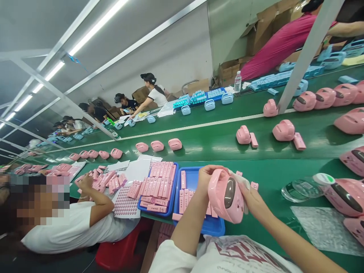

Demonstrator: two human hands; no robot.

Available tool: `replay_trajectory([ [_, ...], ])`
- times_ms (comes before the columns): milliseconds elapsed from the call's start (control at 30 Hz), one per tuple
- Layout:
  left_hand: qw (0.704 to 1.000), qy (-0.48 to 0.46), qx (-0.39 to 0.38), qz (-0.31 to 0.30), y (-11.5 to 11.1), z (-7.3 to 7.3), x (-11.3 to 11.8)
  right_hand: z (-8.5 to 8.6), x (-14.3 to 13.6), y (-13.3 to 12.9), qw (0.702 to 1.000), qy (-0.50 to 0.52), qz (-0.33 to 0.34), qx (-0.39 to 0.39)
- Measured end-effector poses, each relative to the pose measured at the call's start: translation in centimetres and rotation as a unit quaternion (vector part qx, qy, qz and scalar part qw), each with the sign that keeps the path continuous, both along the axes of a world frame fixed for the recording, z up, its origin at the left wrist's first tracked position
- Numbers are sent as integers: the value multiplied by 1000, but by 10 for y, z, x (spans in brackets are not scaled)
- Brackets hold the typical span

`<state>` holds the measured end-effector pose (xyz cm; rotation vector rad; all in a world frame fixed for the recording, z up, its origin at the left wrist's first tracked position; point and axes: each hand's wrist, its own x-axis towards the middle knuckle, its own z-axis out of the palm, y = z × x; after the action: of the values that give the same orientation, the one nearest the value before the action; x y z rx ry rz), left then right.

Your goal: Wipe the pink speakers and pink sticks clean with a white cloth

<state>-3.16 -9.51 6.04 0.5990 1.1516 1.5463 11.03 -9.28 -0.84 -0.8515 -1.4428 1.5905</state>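
Observation:
Between my two hands is a pink plastic appliance housing point(220, 197) with a looped handle, a dark oval window and a small printed face. It is held tilted above the bench. My left hand point(209, 172) grips it from behind on the handle side, with the fingers partly hidden. At the other side, my right hand point(248, 189) presses a thin whitish cloth point(241, 179) against the housing. Below my left forearm lies a blue tray point(218, 226) with several pink rectangular parts point(186, 199). Small pink pieces point(254, 185) show just behind my right hand.
A second blue tray point(173, 203) is piled with pink parts, beside a co-worker in a white shirt point(71, 227). To the right are a water bottle point(305, 189), a clear plastic bag point(327, 227) and several pink housings point(348, 197). More housings stand on the green conveyor point(204, 142).

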Motion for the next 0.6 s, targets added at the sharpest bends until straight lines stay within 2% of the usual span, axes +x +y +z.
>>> replay_trajectory([
  [67,998,12,16,-56,-2,5,0,-5,1,4,984,61,47,-159],
  [100,996,20,20,-81,-1,7,0,-8,1,3,971,88,68,-214],
  [200,990,57,14,-126,5,12,-3,-11,-3,-5,936,137,105,-306],
  [267,989,93,-3,-117,10,11,-7,-9,-9,-11,920,156,89,-349],
  [333,991,111,-16,-75,12,5,-13,-6,-15,-14,906,166,57,-386],
  [400,994,104,-25,-14,6,-4,-18,-3,-20,-15,906,175,32,-383],
  [467,994,100,-37,39,-9,-13,-18,-4,-24,-14,923,189,5,-336],
  [600,991,130,-9,35,-44,-29,-7,-7,-26,-8,953,175,-36,-244],
])
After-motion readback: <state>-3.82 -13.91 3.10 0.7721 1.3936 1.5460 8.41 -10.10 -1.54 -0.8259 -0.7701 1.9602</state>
